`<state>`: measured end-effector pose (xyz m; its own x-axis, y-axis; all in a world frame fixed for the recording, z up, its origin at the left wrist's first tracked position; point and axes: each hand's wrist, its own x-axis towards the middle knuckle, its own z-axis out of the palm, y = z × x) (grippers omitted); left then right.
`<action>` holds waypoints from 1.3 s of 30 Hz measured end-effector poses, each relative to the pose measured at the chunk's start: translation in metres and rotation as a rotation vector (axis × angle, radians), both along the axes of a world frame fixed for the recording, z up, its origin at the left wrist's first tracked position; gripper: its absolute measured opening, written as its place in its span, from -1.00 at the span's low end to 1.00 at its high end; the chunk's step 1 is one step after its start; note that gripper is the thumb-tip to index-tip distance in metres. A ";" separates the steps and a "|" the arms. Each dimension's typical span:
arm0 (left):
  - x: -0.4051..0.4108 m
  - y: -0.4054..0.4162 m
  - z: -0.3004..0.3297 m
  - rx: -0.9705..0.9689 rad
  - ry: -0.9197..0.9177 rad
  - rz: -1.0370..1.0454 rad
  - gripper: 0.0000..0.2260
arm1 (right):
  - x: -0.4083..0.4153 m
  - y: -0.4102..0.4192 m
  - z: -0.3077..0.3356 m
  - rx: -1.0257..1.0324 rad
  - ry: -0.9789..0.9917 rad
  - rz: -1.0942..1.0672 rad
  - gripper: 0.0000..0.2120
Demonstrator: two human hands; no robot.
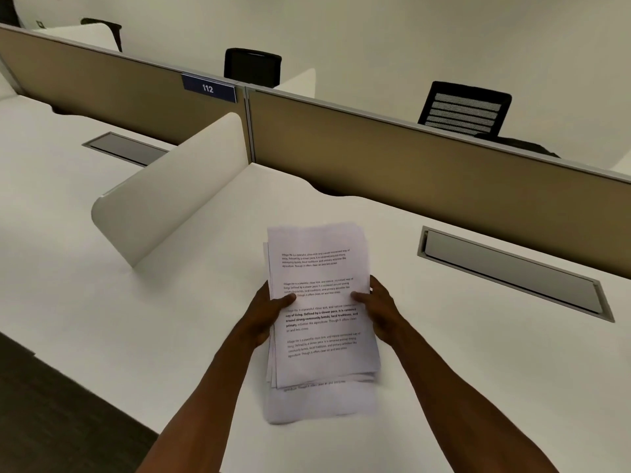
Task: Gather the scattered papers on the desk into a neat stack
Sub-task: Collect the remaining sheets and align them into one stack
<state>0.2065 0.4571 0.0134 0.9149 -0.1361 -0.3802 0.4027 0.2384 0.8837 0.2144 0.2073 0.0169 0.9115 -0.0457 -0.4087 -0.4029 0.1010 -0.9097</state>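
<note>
A stack of white printed papers [317, 264] is held over the white desk [461, 353], near its middle. My left hand [268, 310] grips the stack's left edge with the thumb on top. My right hand [377, 303] grips the right edge the same way. The sheets are roughly aligned, with edges slightly offset at the left and bottom. One sheet [321, 402] sticks out lower than the rest, blurred, and I cannot tell whether it touches the desk.
A white curved divider [170, 186] stands to the left of the papers. A grey cable hatch [512, 273] is set in the desk at the right. A tan partition [426, 172] closes the far edge, with black chairs behind it.
</note>
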 end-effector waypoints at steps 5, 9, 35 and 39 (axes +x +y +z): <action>-0.001 -0.006 0.020 -0.086 -0.061 -0.040 -0.58 | 0.003 -0.011 0.011 0.129 -0.011 0.006 -0.62; -0.001 -0.004 0.032 -0.148 -0.121 -0.200 -0.63 | 0.000 -0.027 0.022 0.250 -0.016 0.082 -0.56; -0.011 -0.056 0.056 0.092 -0.406 -0.025 -0.64 | -0.056 -0.054 0.058 0.032 -0.445 -0.162 -0.71; -0.018 -0.063 0.045 0.106 -0.386 0.014 -0.67 | -0.061 -0.049 0.048 0.027 -0.410 -0.195 -0.79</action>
<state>0.1882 0.3941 0.0583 0.9947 -0.1012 -0.0198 0.0340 0.1405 0.9895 0.1538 0.1581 0.0653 0.9737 -0.2268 -0.0193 0.0190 0.1654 -0.9861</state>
